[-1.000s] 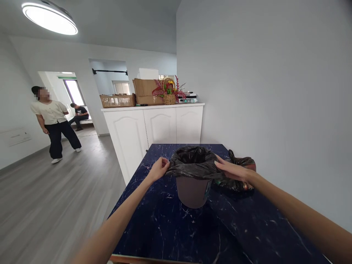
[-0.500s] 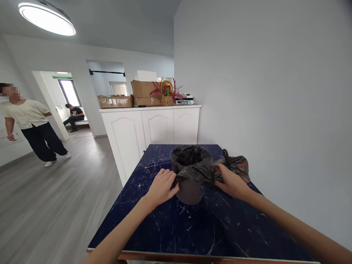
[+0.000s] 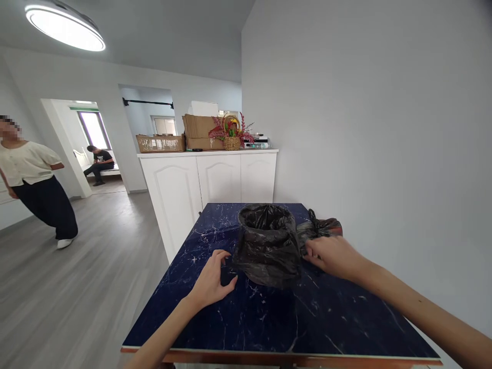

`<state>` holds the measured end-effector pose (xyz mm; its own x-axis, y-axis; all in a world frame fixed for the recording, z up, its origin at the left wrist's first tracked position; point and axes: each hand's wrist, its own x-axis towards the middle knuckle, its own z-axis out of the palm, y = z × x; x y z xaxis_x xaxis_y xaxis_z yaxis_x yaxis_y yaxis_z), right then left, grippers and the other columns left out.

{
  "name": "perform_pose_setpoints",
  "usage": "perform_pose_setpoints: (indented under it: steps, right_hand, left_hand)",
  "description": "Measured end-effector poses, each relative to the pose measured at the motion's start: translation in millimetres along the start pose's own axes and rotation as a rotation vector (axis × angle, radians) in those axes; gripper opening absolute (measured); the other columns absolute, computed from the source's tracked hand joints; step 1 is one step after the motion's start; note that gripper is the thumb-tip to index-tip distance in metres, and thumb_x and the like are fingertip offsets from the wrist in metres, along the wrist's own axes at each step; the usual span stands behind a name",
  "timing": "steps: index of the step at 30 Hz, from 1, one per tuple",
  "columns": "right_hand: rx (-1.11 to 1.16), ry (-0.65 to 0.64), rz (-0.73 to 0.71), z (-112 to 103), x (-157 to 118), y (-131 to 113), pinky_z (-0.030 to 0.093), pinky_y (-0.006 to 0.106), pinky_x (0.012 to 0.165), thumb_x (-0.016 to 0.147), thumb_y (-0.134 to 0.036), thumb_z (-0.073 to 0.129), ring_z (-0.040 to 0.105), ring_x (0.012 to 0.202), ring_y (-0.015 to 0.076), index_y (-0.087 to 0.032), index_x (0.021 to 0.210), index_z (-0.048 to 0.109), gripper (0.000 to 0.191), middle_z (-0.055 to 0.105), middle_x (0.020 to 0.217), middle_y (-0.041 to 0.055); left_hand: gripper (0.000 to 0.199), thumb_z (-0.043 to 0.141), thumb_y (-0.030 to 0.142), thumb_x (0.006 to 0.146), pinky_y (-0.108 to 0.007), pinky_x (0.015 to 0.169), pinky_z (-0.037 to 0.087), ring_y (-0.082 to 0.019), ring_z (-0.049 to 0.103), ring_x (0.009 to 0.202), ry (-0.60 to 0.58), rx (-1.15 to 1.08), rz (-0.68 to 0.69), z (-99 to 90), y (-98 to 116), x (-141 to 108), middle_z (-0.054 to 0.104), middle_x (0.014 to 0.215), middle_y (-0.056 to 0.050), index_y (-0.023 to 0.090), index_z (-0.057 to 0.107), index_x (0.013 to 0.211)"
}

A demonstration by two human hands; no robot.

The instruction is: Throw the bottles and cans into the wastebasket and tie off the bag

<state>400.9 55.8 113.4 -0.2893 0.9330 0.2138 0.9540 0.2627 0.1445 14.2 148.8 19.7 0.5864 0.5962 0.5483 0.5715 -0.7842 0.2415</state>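
"What can you see from over there?"
"I see a shiny black bag (image 3: 267,253) over a bin, standing on the blue table (image 3: 261,330)."
"Is the bag open?"
"Yes, I see a round, open top. Its wrinkly sides hang down outside and hide the bin from me."

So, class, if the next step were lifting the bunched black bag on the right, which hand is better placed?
Probably the right hand: it is nearest that bunched black bag, on the same side of the open black bag. The left hand is on the other side, farther away.
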Motion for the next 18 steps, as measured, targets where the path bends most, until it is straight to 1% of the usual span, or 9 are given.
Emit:
perform_pose_setpoints:
  steps: [2, 4, 6, 7, 8, 10, 12, 15, 18]
  right_hand:
    - [0.077, 0.196, 0.033, -27, 5, -11, 0.051, 0.038, 0.069, 0.105, -0.036, 0.050, 0.073, 0.083, 0.0278, -0.024, 0.106, 0.067, 0.021, 0.077, 0.100, 0.0088]
    - [0.168, 0.341, -0.067, -43, 15, -23, 0.054, 0.045, 0.091, 0.106, -0.041, 0.051, 0.069, 0.113, 0.0318, -0.025, 0.131, 0.061, 0.031, 0.072, 0.128, 0.0114]
    - [0.254, 0.330, -0.185, -45, 31, -33, 0.048, 0.049, 0.106, 0.103, -0.049, 0.058, 0.060, 0.129, 0.0339, -0.027, 0.142, 0.056, 0.045, 0.066, 0.140, 0.0110]
    - [0.283, 0.282, -0.215, -42, 39, -36, 0.047, 0.049, 0.107, 0.101, -0.052, 0.061, 0.061, 0.129, 0.0346, -0.027, 0.140, 0.059, 0.046, 0.068, 0.138, 0.0111]
    - [0.298, 0.234, -0.223, -38, 47, -38, 0.048, 0.049, 0.105, 0.100, -0.054, 0.062, 0.064, 0.124, 0.0349, -0.026, 0.133, 0.064, 0.043, 0.072, 0.130, 0.0113]
    - [0.287, 0.170, -0.213, -29, 58, -39, 0.052, 0.044, 0.092, 0.102, -0.055, 0.060, 0.070, 0.105, 0.0334, -0.024, 0.111, 0.070, 0.034, 0.077, 0.108, 0.0108]
    - [0.245, 0.151, -0.239, -25, 60, -39, 0.048, 0.037, 0.074, 0.104, -0.057, 0.054, 0.070, 0.084, 0.0288, -0.023, 0.091, 0.068, 0.039, 0.074, 0.088, 0.0078]
    - [0.192, 0.143, -0.301, -31, 43, -42, 0.032, 0.032, 0.058, 0.107, -0.061, 0.046, 0.061, 0.064, 0.0223, -0.024, 0.078, 0.057, 0.048, 0.066, 0.072, 0.0026]
    - [0.159, 0.118, -0.294, -42, 9, -41, 0.024, 0.033, 0.056, 0.108, -0.060, 0.044, 0.058, 0.059, 0.0202, -0.025, 0.077, 0.051, 0.047, 0.063, 0.070, 0.0007]
  left_hand:
    - [0.051, 0.067, 0.042, 0.093, -0.041, 0.092, 0.055, -0.026, 0.065, 0.103, -0.026, -0.169, -0.136, 1.7, -11, -21, 0.062, 0.118, -0.010, 0.023, 0.046, 0.136]
    - [0.046, 0.066, 0.047, 0.093, -0.039, 0.087, 0.056, -0.024, 0.066, 0.095, -0.042, -0.284, -0.278, 6.1, -22, -40, 0.065, 0.109, -0.006, 0.024, 0.052, 0.130]
    - [0.038, 0.062, 0.052, 0.096, -0.037, 0.082, 0.056, -0.023, 0.066, 0.087, -0.019, -0.341, -0.388, 10.3, -31, -53, 0.067, 0.100, -0.005, 0.023, 0.058, 0.119]
    - [0.035, 0.058, 0.053, 0.097, -0.036, 0.080, 0.056, -0.022, 0.065, 0.084, -0.001, -0.352, -0.421, 11.4, -34, -58, 0.067, 0.096, -0.005, 0.022, 0.060, 0.114]
    - [0.034, 0.055, 0.054, 0.099, -0.036, 0.078, 0.055, -0.022, 0.065, 0.082, 0.013, -0.353, -0.439, 11.7, -36, -62, 0.068, 0.094, -0.005, 0.022, 0.062, 0.109]
    - [0.035, 0.051, 0.054, 0.101, -0.035, 0.077, 0.055, -0.022, 0.065, 0.080, 0.027, -0.355, -0.451, 10.1, -38, -67, 0.070, 0.091, -0.005, 0.022, 0.064, 0.101]
    - [0.037, 0.051, 0.055, 0.101, -0.034, 0.076, 0.054, -0.022, 0.065, 0.078, 0.024, -0.362, -0.454, 7.1, -38, -71, 0.071, 0.088, -0.005, 0.022, 0.067, 0.095]
    - [0.039, 0.053, 0.057, 0.099, -0.033, 0.076, 0.053, -0.022, 0.066, 0.078, 0.013, -0.369, -0.454, 3.8, -37, -74, 0.072, 0.086, -0.005, 0.022, 0.069, 0.090]
    - [0.040, 0.054, 0.058, 0.098, -0.032, 0.075, 0.053, -0.022, 0.066, 0.078, 0.009, -0.370, -0.456, 2.7, -36, -74, 0.072, 0.085, -0.005, 0.022, 0.070, 0.089]
